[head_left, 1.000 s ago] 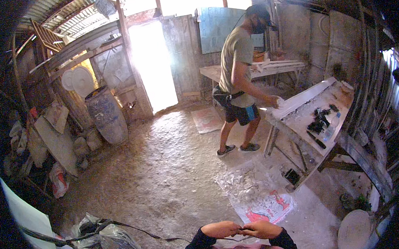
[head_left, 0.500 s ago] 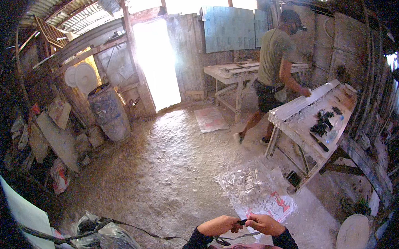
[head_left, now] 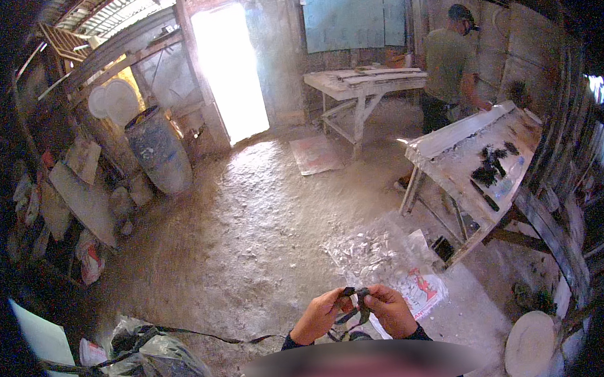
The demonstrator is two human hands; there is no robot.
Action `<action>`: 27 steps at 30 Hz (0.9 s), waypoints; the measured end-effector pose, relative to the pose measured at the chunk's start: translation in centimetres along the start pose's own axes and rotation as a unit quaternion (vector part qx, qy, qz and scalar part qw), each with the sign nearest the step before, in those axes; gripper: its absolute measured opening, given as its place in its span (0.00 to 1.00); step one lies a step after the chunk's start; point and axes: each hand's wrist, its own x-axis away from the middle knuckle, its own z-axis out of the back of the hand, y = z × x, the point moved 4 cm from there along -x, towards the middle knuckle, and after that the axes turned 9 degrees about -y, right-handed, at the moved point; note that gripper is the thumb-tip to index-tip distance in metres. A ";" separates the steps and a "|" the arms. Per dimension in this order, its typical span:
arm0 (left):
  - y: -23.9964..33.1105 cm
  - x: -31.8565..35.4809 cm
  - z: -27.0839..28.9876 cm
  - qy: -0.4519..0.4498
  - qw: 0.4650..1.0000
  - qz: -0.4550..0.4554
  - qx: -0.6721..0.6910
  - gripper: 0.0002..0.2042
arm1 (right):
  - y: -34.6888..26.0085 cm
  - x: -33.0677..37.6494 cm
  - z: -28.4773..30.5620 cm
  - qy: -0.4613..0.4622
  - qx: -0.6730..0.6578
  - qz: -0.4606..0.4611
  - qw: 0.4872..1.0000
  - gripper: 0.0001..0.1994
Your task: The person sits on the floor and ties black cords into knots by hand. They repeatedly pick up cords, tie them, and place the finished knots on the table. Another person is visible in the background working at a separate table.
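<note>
In front of my body, my left hand (head_left: 322, 316) pinches a dark strap (head_left: 363, 311) between thumb and fingertips. Close beside it, my right hand (head_left: 392, 309) grips the same dark, flexible piece, which bends and dangles between the two hands. A loose loop of it hangs below the fingers. A black strap (head_left: 207, 337) also stretches from the left across a clear plastic bag (head_left: 158, 373) toward my left wrist. Whether it is one piece with what I hold, I cannot tell.
White scraps (head_left: 370, 250) and a printed sack (head_left: 425, 292) lie on the floor ahead. At right, a person (head_left: 449, 65) leans over a white-dusted worktable (head_left: 443, 137) bearing black items. A second table (head_left: 371, 82), a blue barrel (head_left: 156, 152) and a round lid (head_left: 531, 346) stand around.
My hands have risen, and more of the dark strap shows between them. The person has shifted right along the worktable. The whole view has tilted slightly down.
</note>
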 end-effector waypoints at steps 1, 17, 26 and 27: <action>0.1 0.1 0.2 0.020 1.000 0.011 0.000 0.12 | 0.1 -0.5 -0.3 -0.008 -0.014 0.009 1.000 0.05; -4.0 1.2 7.6 0.121 0.988 0.062 0.076 0.17 | 2.1 -13.2 -4.6 -0.150 0.094 -0.060 0.982 0.07; -6.8 2.8 10.3 0.150 0.968 0.121 0.162 0.11 | 6.5 -16.5 -5.6 -0.207 0.157 -0.077 0.963 0.07; -6.7 2.8 10.5 0.151 0.971 0.095 0.159 0.10 | 6.8 -16.5 -5.6 -0.197 0.155 -0.082 0.964 0.07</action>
